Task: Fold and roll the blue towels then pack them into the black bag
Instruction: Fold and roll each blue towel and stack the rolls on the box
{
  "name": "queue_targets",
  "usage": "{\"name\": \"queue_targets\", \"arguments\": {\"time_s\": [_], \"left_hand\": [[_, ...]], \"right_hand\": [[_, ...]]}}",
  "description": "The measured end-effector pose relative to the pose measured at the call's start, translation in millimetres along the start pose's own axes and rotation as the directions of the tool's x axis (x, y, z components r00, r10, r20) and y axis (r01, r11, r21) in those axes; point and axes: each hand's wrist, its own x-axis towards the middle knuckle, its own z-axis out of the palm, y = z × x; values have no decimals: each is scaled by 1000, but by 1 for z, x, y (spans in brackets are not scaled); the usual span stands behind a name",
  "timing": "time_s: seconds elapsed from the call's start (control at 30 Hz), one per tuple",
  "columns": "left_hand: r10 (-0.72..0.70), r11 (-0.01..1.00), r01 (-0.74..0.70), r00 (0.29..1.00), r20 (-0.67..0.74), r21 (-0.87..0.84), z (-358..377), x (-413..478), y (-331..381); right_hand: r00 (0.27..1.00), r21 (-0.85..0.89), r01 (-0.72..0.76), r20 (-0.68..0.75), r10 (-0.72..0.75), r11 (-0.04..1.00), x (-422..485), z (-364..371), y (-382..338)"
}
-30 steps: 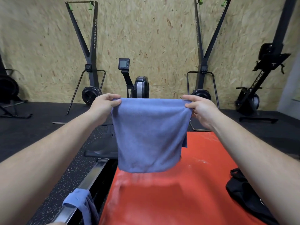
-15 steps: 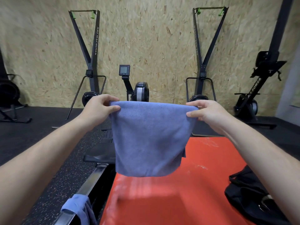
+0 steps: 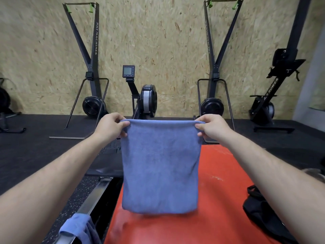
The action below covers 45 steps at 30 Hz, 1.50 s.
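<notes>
**Chipboard gym wall, red bench, one blue towel held up in both hands**

Chipboard panels make up the back wall, and a black rubber floor runs along its foot. Against the wall stand two tall ski machines, the left ski machine and the right ski machine. A rowing machine with a small monitor sits between them. Another rower is stored upright at the far right.

Closer in lies the red bench, its top scuffed with pale marks. Above its left part hangs the folded blue towel, held out at arm's length. Its rounded fold runs level along the top, and its lower edge is just clear of the red surface.

The left hand grips the towel's upper left corner, its fingers curled and pinching the fold. The right hand does the same at the upper right corner, its fingers pressed together on the cloth. Both forearms are bare and reach forward from the lower corners of the view.

The black bag lies slumped on the bench at the right, partly behind the right forearm. Whether its mouth is open cannot be told.

A second blue towel is draped, crumpled, over a metal rail beside the bench's left edge.
</notes>
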Motion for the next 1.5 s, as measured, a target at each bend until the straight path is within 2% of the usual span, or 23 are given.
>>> {"name": "queue_targets", "arguments": {"time_s": [0.1,0.2,0.27,0.37,0.6,0.73,0.87,1.0,1.07,1.13,1.23,1.27,1.33,1.4,1.5], "left_hand": [[-14,993,11,999,-29,-118,4,7,-3],[-6,983,1,1000,-25,-183,7,3,-10],[-3,982,2,1000,-8,-191,10,-7,-21],[-8,994,14,999,46,-112,23,-29,-51],[-140,990,137,958,249,31,74,-120,-145],[-218,976,205,919,330,75,92,-146,-183],[-258,964,261,889,379,47,92,-158,-188],[-302,943,332,826,476,22,89,-170,-179],[-285,952,306,836,469,32,91,-171,-180],[-252,967,239,858,448,85,99,-170,-186],[-99,974,0,898,428,226,116,-168,-191],[-39,967,-78,895,444,242,122,-168,-191],[19,942,-184,865,502,282,137,-170,-190],[5,903,-243,831,556,355,150,-175,-187],[-128,873,-224,752,647,433,160,-182,-182]], "right_hand": [[997,36,43,-72,-40,998,12,5,4],[996,40,58,-70,-55,998,13,9,13],[998,24,58,-40,-57,998,6,13,24],[998,-35,62,0,-62,998,-12,24,53],[971,-188,37,239,9,981,-87,72,170],[948,-270,18,310,69,963,-114,82,217],[916,-254,-43,376,139,966,-125,79,232],[851,-151,-139,486,196,979,-133,75,225],[865,-246,-19,482,139,969,-134,78,227],[909,-437,183,416,17,880,-132,84,230],[904,-542,371,395,-161,754,-133,108,223],[892,-566,408,414,-181,716,-133,118,222],[870,-615,437,473,-136,656,-136,137,221],[838,-645,440,544,-29,625,-141,151,222],[784,-669,425,609,121,610,-142,154,224]]}}
